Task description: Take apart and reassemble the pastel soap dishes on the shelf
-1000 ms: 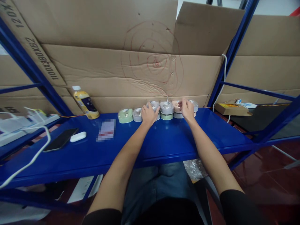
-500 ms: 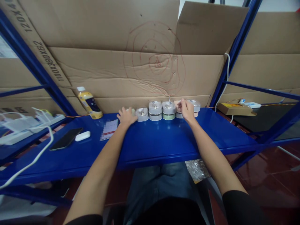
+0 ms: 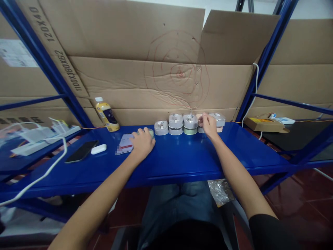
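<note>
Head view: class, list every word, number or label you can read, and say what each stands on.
"120X40" on the cardboard
"1100X380X62" on the same cardboard, further down
Bottle label: too small to read
Card: blurred out
Paper sheet: too small to read
Dark print low on the left cardboard: too blurred to read

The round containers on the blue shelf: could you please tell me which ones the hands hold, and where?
The left hand cups the top of the green container; the right hand seems to pinch the upper edge of the pink container with its fingertips.
</note>
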`<state>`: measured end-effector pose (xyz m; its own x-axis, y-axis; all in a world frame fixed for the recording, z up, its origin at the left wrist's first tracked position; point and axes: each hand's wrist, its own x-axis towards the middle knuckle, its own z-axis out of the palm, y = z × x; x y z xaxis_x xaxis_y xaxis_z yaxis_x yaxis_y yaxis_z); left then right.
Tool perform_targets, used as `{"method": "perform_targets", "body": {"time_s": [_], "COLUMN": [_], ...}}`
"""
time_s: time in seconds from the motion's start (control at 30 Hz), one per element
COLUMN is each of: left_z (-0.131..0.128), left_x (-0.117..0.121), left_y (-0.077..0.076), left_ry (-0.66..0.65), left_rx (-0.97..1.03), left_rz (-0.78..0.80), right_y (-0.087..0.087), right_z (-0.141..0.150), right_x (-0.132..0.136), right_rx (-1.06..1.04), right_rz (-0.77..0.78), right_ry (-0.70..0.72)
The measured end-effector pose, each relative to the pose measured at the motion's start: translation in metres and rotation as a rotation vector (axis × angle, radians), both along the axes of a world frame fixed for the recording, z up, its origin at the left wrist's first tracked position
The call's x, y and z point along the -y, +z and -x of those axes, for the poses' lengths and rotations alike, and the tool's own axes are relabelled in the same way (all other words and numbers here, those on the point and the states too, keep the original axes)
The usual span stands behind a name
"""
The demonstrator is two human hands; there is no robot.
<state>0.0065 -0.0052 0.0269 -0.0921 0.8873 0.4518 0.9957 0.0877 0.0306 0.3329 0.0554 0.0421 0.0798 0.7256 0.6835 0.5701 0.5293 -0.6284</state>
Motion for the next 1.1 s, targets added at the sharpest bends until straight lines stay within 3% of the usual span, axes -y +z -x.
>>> {"method": "perform_targets", "body": {"time_s": [0.07, 0.17, 0.3, 0.4, 0.63, 0.8, 0.97, 1.1], "left_z": [-0.007, -0.022, -0.036, -0.034, -0.015, -0.013, -0.015, -0.018], "left_x": [0.016, 0.023, 0.005, -0.012, -0.031, -0.033, -0.027, -0.027], "left_y": [0.004, 0.007, 0.002, -0.007, -0.029, -0.031, -0.03, -0.03], "left_ry": [-0.079, -0.378, -0.935, -1.139, -1.075, -1.047, -1.102, -1.069], "left_rx": [0.01, 0.092, 0.289, 0.382, 0.588, 0.609, 0.441, 0.46], "left_rz": [-0.038, -0.057, 0.029, 0.105, 0.308, 0.268, 0.216, 0.181], "right_y": [0.002, 0.004, -0.005, -0.015, -0.021, -0.006, 0.001, -0.003], "right_z": [0.008, 0.022, 0.038, 0.048, 0.064, 0.044, 0.014, 0.007], "right_x": [0.008, 0.022, 0.031, 0.031, 0.036, 0.035, 0.019, 0.01], "right_rx": [-0.056, 0.111, 0.457, 0.574, 0.608, 0.397, 0.111, 0.024], "right_rz": [-0.039, 0.017, 0.126, 0.17, 0.211, 0.248, 0.22, 0.199], "right_ry": [-0.003, 0.224, 0.533, 0.619, 0.524, 0.538, 0.247, 0.158]}}
